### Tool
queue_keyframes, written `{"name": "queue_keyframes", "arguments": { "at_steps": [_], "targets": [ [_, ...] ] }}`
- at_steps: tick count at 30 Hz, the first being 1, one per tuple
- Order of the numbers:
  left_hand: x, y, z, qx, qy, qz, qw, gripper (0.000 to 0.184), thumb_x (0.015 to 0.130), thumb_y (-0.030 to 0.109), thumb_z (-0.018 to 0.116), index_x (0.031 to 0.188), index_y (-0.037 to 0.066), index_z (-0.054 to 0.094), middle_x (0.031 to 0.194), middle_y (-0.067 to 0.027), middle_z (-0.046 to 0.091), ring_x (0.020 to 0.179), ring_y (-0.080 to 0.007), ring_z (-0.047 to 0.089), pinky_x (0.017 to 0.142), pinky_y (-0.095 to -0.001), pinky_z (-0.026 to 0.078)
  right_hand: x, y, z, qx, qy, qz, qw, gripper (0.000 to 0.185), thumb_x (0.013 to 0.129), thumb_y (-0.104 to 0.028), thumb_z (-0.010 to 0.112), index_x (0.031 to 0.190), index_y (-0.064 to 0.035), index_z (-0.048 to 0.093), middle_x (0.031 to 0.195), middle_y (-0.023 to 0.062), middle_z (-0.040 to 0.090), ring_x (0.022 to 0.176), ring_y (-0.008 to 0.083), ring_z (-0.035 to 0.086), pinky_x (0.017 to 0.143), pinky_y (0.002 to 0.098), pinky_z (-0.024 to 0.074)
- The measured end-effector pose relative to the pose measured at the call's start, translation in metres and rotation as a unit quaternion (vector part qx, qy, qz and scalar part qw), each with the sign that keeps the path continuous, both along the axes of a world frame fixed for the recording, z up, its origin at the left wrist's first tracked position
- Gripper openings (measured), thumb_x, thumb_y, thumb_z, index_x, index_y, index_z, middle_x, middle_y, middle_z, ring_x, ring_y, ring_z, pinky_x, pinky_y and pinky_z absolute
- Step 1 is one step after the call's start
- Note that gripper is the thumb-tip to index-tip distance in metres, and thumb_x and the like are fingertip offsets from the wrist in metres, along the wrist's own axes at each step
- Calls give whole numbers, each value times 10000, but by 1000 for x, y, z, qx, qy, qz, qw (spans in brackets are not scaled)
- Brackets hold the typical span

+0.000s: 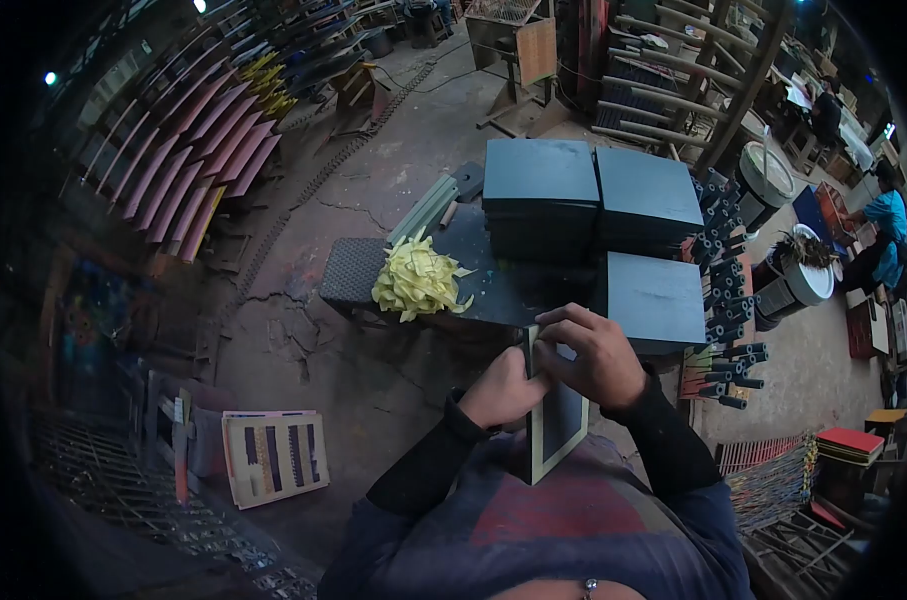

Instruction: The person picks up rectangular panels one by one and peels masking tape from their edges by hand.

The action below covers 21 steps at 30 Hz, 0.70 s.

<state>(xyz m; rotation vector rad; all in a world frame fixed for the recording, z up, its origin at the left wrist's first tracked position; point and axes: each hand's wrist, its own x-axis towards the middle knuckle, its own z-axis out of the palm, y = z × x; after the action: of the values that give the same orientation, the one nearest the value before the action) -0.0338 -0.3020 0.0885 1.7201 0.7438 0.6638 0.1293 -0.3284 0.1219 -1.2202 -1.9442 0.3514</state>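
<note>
A dark flat board with a pale yellow border, which looks like masking tape, stands tilted against my front. My left hand is closed at its upper left edge, the thumb pressed near the border. My right hand has its fingers bent and pinched on the board's top end; the fingertips are partly hidden. Just beyond, a crumpled heap of pale yellow tape strips lies on the dark table. Stacks of grey-green boards stand behind and beside my right hand.
Dark tubes stick out right of the stacks. White buckets stand beyond them. A sample panel with striped patches leans at lower left. Racks of pink boards stand at far left. A person in a blue shirt sits at right.
</note>
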Motion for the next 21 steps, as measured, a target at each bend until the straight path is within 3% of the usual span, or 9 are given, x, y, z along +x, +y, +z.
{"name": "queue_keyframes", "arguments": {
  "at_steps": [4, 7, 12, 15, 17, 21],
  "targets": [
    [10, 2, 5, -29, 46, -17, 998, 254, 866, 155, 562, 920, -93, 568, 771, -223, 628, 751, -283, 665, 637, -364, 489, 10, 0, -8, 23, 15, -22, 999, 118, 729, 0, 677, 825, 6, 608, 906, 110, 638, 709, 253, 646, 628, 315, 541],
    [19, 1, 12, -37, 55, -24, 998, 252, 867, 152, 563, 915, -96, 565, 765, -219, 630, 742, -282, 667, 633, -366, 491, 19, -1, -7, -8, 24, -38, 999, 124, 729, 11, 675, 833, 8, 607, 936, 111, 646, 751, 249, 662, 648, 313, 550],
    [27, 3, 15, -28, 59, -17, 998, 240, 856, 141, 562, 885, -97, 568, 734, -215, 630, 727, -293, 674, 618, -370, 493, 23, -8, -4, 46, 49, -18, 998, 148, 725, 42, 674, 850, -2, 607, 1040, 107, 655, 892, 263, 670, 707, 322, 555],
    [31, 5, 9, -12, 43, -9, 999, 223, 839, 125, 554, 863, -96, 572, 708, -224, 622, 725, -311, 676, 610, -372, 494, 22, -10, -10, 44, 80, -39, 995, 130, 746, -4, 669, 867, -5, 620, 1060, 110, 643, 838, 277, 656, 695, 340, 543],
    [32, 7, 9, -47, 91, -31, 994, 205, 830, 100, 562, 949, -67, 575, 786, -200, 636, 792, -240, 668, 659, -360, 495, 21, -10, -9, 49, 80, -45, 995, 129, 734, 1, 672, 849, -4, 616, 1058, 108, 643, 842, 272, 655, 690, 336, 541],
    [37, 5, 12, -44, 83, -37, 995, 197, 814, 82, 551, 938, -69, 573, 788, -203, 637, 798, -257, 670, 660, -362, 493, 23, -11, -8, 73, 61, -62, 993, 132, 702, 10, 676, 800, -5, 588, 1046, 102, 641, 828, 259, 651, 663, 320, 537]
  ]
}}
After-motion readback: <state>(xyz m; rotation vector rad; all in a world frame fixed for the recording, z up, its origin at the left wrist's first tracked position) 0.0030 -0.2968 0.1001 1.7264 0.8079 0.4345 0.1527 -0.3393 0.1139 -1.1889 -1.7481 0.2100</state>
